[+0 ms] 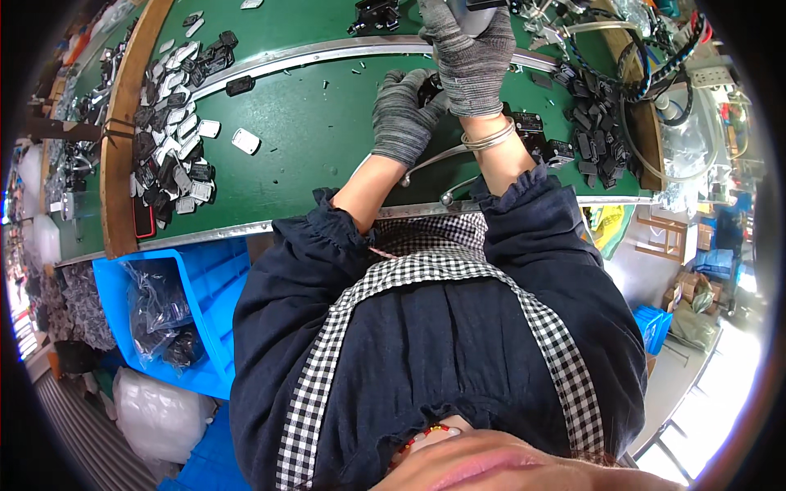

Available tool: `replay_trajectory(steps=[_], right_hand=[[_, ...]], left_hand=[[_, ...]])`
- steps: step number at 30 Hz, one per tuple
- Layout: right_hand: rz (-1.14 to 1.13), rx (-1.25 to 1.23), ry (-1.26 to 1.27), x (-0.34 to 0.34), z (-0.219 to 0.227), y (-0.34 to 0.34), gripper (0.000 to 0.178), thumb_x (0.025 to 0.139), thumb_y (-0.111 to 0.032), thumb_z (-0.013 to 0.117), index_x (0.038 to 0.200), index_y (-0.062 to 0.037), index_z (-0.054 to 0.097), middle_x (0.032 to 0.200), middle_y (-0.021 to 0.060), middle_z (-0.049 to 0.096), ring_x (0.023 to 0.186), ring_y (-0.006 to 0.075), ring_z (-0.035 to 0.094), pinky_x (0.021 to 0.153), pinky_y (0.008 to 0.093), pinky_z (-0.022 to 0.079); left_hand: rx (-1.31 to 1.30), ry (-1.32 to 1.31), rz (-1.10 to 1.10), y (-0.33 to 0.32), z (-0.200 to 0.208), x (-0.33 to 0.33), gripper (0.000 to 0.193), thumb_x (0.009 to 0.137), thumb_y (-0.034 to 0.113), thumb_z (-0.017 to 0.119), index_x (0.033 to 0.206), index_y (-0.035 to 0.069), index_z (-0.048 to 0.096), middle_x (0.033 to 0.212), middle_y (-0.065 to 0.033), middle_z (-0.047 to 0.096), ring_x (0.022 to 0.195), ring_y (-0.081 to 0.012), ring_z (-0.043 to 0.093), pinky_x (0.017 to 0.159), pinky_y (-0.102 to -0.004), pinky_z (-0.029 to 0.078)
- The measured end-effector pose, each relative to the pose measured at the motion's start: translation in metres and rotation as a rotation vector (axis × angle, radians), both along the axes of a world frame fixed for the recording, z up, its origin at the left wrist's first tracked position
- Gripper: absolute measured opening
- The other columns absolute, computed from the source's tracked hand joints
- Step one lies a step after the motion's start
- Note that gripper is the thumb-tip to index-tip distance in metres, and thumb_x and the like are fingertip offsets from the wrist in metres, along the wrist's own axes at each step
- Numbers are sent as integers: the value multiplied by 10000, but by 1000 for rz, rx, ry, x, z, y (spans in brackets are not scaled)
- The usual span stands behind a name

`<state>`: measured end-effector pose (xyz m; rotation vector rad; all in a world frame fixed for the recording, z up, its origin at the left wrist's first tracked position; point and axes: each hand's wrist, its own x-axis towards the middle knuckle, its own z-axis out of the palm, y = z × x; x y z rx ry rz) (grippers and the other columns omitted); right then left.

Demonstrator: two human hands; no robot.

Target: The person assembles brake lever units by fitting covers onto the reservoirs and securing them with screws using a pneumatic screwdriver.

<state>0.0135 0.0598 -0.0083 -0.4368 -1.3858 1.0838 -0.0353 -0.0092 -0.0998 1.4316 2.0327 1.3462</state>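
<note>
My left hand (407,119), in a grey knitted glove, is closed around a small black plastic part (428,88) over the green work surface (315,123). The fingers hide much of that part. Just right of it and farther away, my right hand (472,61), gloved the same way, wraps around a grey hand tool (475,20). The picture's upper edge cuts off the tool, so its exact kind does not show. Several small screws (325,83) are scattered left of my hands. Black block-shaped parts (528,123) lie right of my right wrist.
Flat white and black casings (176,123) are heaped at the left beside a wooden bar (123,155). More black pieces (598,123) are piled at the right, near cables (647,74). A metal rail (327,56) crosses the table. A blue bin (217,286) stands below left.
</note>
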Motion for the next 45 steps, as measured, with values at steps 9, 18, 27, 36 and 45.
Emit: replay_trajectory(steps=[9, 18, 27, 36, 45], right_hand=[[432, -212, -121, 25, -1, 28, 396, 792, -386, 783, 857, -26, 630, 706, 51, 600, 586, 167, 582, 520, 303, 462], [743, -326, -70, 32, -8, 43, 380, 791, -349, 769, 901, -14, 625, 701, 67, 591, 590, 194, 571, 565, 313, 472], [902, -399, -54, 32, -10, 53, 378, 792, -312, 760, 952, 0, 618, 702, 84, 590, 594, 215, 571, 592, 321, 482], [684, -314, -29, 37, -25, 47, 399, 794, -287, 764, 1005, 14, 608, 714, 100, 612, 596, 214, 593, 569, 324, 491], [684, -301, -14, 34, -25, 45, 387, 802, -307, 774, 945, 25, 634, 695, 105, 628, 589, 207, 605, 546, 315, 492]], left_hand=[[7, 76, 36, 2, 4, -2, 447, 773, 346, 795, 1092, 55, 676, 1000, -162, 600, 893, -304, 630, 814, -406, 514], [-17, -8, -189, 10, -1, -23, 481, 763, 358, 802, 1115, 57, 671, 1047, -138, 607, 954, -282, 642, 871, -389, 518], [-42, 20, -399, 23, -2, -41, 498, 792, 373, 786, 1155, 58, 655, 1089, -167, 606, 1042, -306, 600, 911, -395, 493], [-55, 97, -454, 23, -7, -44, 503, 813, 365, 766, 1186, 57, 631, 1151, -169, 607, 1076, -315, 590, 939, -408, 476], [47, -50, -491, 27, -20, -45, 558, 783, 430, 778, 1217, 106, 647, 1142, -171, 612, 1060, -320, 610, 928, -396, 497]])
